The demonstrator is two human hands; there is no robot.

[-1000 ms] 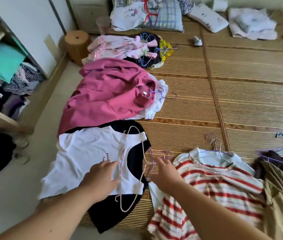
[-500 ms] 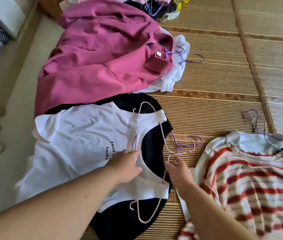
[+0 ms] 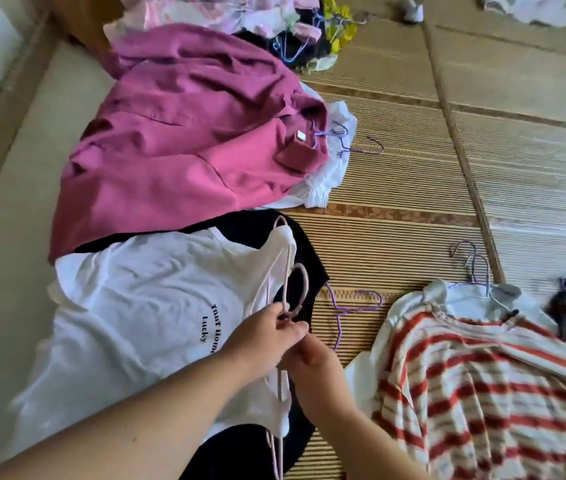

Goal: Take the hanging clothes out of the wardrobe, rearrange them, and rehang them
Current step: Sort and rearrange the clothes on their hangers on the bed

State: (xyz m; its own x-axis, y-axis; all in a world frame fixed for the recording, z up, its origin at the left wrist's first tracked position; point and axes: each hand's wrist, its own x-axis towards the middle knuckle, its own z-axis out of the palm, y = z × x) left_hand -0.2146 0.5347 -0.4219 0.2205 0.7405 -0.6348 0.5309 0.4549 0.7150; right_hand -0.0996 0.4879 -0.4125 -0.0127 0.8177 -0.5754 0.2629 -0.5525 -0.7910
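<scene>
Here, near the mat's (image 3: 395,168) left edge, the white T-shirt (image 3: 129,306) lies flat. The left hand (image 3: 267,332) pinches its pink hanger (image 3: 297,282) by the hook. The right hand (image 3: 312,365) curls just beside; I cannot tell its hold. The clothes seem already out, so rehanging remains, also for the striped shirt (image 3: 475,375).

We see a matt cotton-like white T-shirt (image 3: 129,306), a smooth coated pink hanger (image 3: 300,282), and a ribbed woven straw mat (image 3: 413,174).
</scene>
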